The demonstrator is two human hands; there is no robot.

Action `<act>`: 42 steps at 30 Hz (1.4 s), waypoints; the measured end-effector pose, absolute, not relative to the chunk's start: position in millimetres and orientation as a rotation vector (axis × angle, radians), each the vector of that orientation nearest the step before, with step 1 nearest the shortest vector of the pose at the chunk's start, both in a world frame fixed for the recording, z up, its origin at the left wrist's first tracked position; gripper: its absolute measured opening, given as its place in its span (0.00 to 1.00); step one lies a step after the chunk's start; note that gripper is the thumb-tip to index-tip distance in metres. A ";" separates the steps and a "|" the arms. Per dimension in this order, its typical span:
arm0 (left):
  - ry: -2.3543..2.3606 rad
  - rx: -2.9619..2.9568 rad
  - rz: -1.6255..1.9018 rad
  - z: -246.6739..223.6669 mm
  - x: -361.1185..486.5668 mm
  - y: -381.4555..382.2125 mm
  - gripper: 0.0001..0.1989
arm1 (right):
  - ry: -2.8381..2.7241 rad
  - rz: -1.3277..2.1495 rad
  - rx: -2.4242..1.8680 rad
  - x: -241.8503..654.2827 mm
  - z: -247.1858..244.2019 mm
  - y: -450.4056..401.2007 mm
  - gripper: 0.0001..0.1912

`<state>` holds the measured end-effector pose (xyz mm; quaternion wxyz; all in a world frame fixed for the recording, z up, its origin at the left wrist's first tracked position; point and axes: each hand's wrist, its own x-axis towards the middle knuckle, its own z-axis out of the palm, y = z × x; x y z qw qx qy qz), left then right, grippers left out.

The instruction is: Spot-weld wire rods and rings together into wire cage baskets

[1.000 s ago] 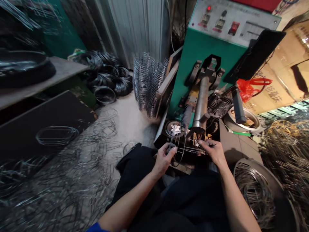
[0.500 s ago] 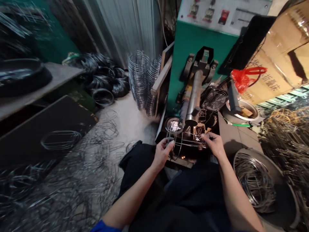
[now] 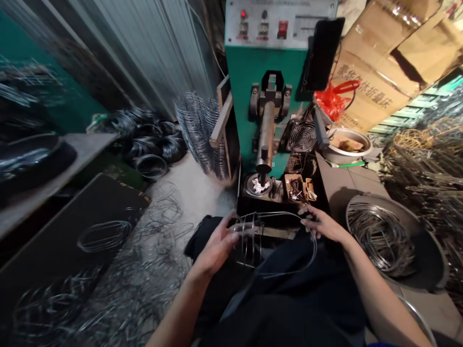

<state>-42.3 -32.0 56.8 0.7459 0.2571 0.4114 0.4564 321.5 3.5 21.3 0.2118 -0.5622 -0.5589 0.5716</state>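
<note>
A wire frame (image 3: 278, 213) made of an oval loop with several cross wires hangs between my hands, over my dark-clothed lap. My left hand (image 3: 220, 241) grips its left side, fingers around the cross wires and slightly blurred. At the loop's upper right, the fingers of my right hand (image 3: 320, 224) hold the wire. Beyond them stands a green machine (image 3: 242, 72), its metal cylinder (image 3: 266, 130) pointing toward me. Under the cylinder is a round dish (image 3: 257, 185) with something white in it.
Wire rings (image 3: 197, 130) are stacked left of the machine. Loose wire pieces cover the floor (image 3: 181, 178) at left. On the right are a large basin of wire parts (image 3: 383, 238), a smaller bowl (image 3: 349, 144) and a cardboard box (image 3: 383, 72).
The wire frame has moved toward my lap, away from the machine's cylinder, and its loop now shows more face-on. My hands are farther apart. The camera view has shifted to the right.
</note>
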 end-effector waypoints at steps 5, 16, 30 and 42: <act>0.902 0.504 0.909 25.5 -60.7 -66.3 0.39 | -1.670 1.762 -1.491 310.5 -5.2 -12.9 0.26; 1.092 0.670 0.938 -25.9 -37.5 -110.2 0.37 | -1.873 1.260 -1.305 305.8 -17.7 -7.4 0.21; 1.071 0.555 1.126 10.5 -6.8 -84.0 0.42 | -1.790 1.251 -1.298 318.5 -30.2 11.0 0.20; 1.105 0.571 1.055 17.2 -4.2 -88.9 0.41 | -1.811 0.738 -1.279 306.6 -52.2 16.8 0.18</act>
